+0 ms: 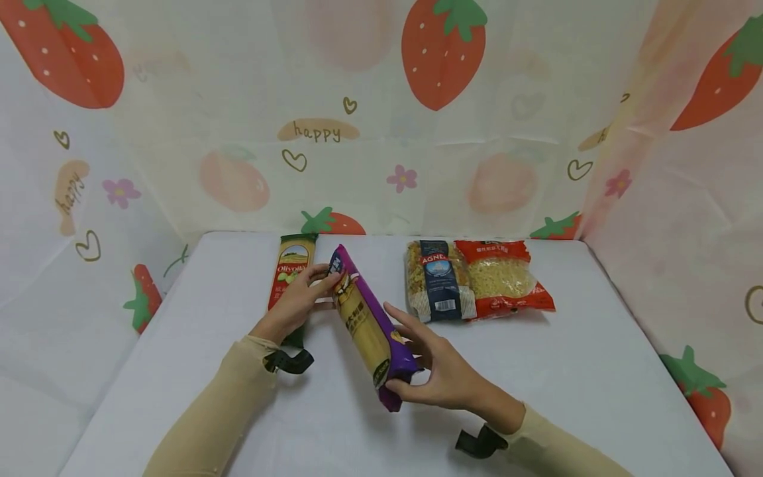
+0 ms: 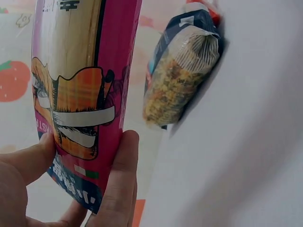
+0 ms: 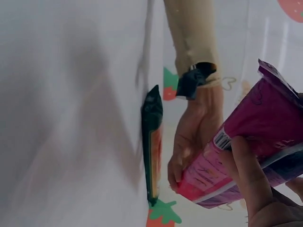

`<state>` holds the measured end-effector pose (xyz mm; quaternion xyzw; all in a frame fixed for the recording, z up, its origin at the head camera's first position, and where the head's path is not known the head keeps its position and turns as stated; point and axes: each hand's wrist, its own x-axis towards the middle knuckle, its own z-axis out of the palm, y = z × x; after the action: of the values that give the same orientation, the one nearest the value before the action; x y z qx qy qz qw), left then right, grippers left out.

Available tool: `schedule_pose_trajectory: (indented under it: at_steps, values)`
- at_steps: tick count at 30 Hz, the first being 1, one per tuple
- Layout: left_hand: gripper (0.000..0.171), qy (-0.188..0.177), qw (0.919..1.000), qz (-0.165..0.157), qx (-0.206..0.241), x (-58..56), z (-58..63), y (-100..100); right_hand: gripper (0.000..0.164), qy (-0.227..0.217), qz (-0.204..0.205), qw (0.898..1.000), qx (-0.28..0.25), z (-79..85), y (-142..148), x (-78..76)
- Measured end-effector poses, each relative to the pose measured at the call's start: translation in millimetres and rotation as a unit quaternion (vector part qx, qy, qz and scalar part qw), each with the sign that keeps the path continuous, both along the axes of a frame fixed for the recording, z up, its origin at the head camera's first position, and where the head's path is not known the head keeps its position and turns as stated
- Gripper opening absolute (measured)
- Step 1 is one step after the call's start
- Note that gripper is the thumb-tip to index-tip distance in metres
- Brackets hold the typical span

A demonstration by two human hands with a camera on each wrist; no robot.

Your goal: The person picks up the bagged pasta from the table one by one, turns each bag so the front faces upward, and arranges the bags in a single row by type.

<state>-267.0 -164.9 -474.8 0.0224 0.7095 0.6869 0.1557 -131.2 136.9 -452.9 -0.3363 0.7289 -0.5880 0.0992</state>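
A long purple pack of pasta (image 1: 363, 324) with a see-through window is held slanted above the white table. At its far end my left hand (image 1: 295, 301) pinches it between thumb and fingers, seen close in the left wrist view with the pack (image 2: 78, 42) rising from the grip. My right hand (image 1: 441, 371) grips the near end, thumb on one side and fingers on the other. In the right wrist view the pack's purple back (image 3: 265, 118) shows under the right fingers. Partly behind the left hand lies a green and red Olivoilà pack (image 1: 286, 268).
Toward the back right, a clear bag of pasta with a dark blue label (image 1: 441, 281) lies against a red bag of pasta (image 1: 507, 278). Strawberry-print curtains (image 1: 369, 79) enclose the white table (image 1: 507, 371) at the back and sides.
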Motion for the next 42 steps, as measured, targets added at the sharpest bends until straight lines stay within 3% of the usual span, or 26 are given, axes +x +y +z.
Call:
schedule_pose_trajectory:
  at_steps: [8, 14, 21, 25, 35, 42]
  values:
    - [0.062, -0.006, 1.0, -0.005, 0.0, 1.2, 5.4, 0.1, 0.094, -0.014, 0.006, 0.999, -0.051, -4.5, 2.0, 1.0]
    - [0.061, -0.012, 0.9991, -0.03, 0.025, 1.1, 10.0, -3.0, 0.09, 0.004, -0.01, 0.997, -0.078, -8.6, 2.0, 0.0]
    - [0.068, -0.051, 0.9951, -0.064, 0.055, 3.0, 13.8, -6.3, 0.087, -0.009, -0.013, 0.996, -0.089, -11.9, 3.1, -0.3]
    - [0.071, -0.063, 0.9938, -0.065, 0.065, 3.0, 13.6, -5.8, 0.085, -0.017, -0.022, 0.996, -0.082, -12.0, 5.4, -2.1]
    - [0.073, -0.039, 0.9967, -0.036, 0.061, 1.4, 12.3, -5.1, 0.088, -0.03, -0.04, 0.998, -0.037, -5.8, 11.4, -7.0]
    - [0.075, -0.028, 0.9977, -0.031, 0.052, 1.0, 10.0, -4.6, 0.093, -0.044, -0.024, 0.999, -0.013, -4.4, 17.1, -10.1]
